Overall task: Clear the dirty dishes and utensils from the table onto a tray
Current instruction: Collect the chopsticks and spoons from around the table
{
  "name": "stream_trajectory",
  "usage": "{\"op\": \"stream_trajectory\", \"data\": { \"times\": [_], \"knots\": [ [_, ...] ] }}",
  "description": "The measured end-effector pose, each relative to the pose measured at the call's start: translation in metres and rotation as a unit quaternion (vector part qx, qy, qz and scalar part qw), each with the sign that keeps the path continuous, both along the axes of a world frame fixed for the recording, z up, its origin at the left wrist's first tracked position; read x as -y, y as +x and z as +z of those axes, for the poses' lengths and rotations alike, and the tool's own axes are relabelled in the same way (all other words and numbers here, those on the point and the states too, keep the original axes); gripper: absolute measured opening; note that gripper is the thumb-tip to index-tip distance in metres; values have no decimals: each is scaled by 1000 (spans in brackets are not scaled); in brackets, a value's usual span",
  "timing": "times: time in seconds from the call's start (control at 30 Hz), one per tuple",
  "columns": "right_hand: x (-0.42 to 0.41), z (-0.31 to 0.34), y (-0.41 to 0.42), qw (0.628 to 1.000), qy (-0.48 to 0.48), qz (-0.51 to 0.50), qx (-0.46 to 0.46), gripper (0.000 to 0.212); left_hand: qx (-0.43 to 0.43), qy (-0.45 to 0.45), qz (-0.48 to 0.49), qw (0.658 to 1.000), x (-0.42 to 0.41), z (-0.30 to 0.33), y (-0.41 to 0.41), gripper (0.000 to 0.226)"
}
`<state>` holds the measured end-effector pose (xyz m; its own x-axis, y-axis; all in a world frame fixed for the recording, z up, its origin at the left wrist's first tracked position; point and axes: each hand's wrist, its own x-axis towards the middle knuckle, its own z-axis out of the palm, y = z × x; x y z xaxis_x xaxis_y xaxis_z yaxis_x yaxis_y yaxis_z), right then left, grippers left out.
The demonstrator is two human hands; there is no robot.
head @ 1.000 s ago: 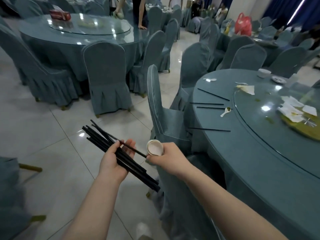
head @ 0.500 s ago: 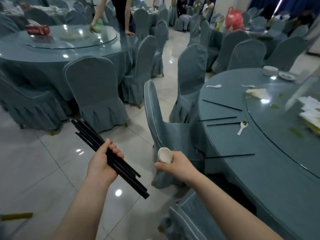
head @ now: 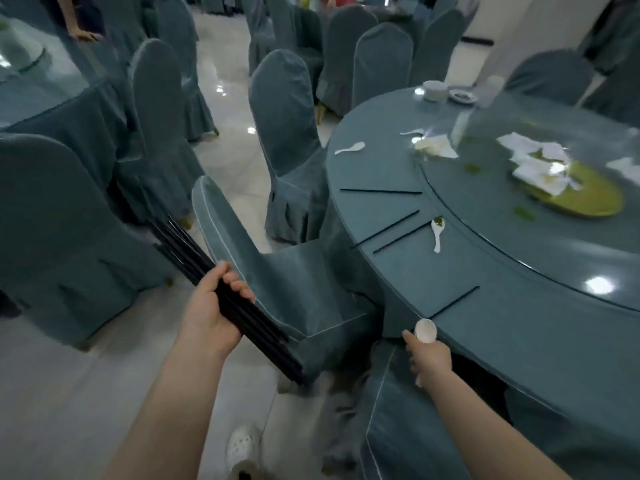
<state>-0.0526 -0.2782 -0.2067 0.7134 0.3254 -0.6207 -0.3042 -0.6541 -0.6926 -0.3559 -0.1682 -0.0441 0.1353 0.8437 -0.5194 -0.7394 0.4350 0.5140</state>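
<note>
My left hand (head: 211, 310) grips a bundle of several black chopsticks (head: 242, 306) over the floor. A white spoon (head: 425, 331) is held in my right hand (head: 429, 356) at the near edge of the round blue-grey table (head: 519, 334). Loose black chopsticks lie on the table: one (head: 453, 302) just beyond my right hand, a pair (head: 391, 232) further on, and one (head: 381, 191) behind those. White spoons lie at the glass turntable's rim (head: 437, 233) and at the far left edge (head: 350, 148). A white bowl (head: 433, 89) and a small saucer (head: 462, 95) stand at the back.
Crumpled napkins (head: 533, 161) and a yellow-green plate (head: 581, 195) lie on the glass turntable (head: 485, 202). Covered chairs (head: 287, 140) crowd the table's left side, one (head: 263, 271) between my hands. Another table (head: 41, 98) and a person's hand (head: 83, 36) are at the far left.
My right hand has moved right and forward to the table's near edge with the spoon. The view has swung closer to the table. My left hand keeps the chopstick bundle.
</note>
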Motion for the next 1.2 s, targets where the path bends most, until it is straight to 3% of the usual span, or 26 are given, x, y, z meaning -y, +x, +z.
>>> {"op": "stream_trajectory", "data": {
  "times": [0.17,0.4,0.67,0.8,0.93,1.1,1.2],
  "knots": [
    [-28,-1,0,992,7,-118,-53,18,-21,6,-90,996,-64,0,11,17],
    [-41,28,-25,984,86,-159,1,18,-5,-21,-170,985,-121,-10,35,20],
    [-87,106,-72,979,202,3,24,16,-8,-45,-257,965,-137,-26,63,17],
    [-111,131,-96,976,178,117,37,14,-44,-52,-281,957,-140,-27,74,16],
    [-129,136,-112,963,148,202,99,26,-53,-51,-285,956,-144,-29,81,13],
    [-142,132,-112,954,119,236,140,43,-71,-44,-285,955,-151,-35,94,18],
    [-147,130,-103,953,107,246,142,41,-108,-28,-303,947,-156,-38,104,15]
  ]
}}
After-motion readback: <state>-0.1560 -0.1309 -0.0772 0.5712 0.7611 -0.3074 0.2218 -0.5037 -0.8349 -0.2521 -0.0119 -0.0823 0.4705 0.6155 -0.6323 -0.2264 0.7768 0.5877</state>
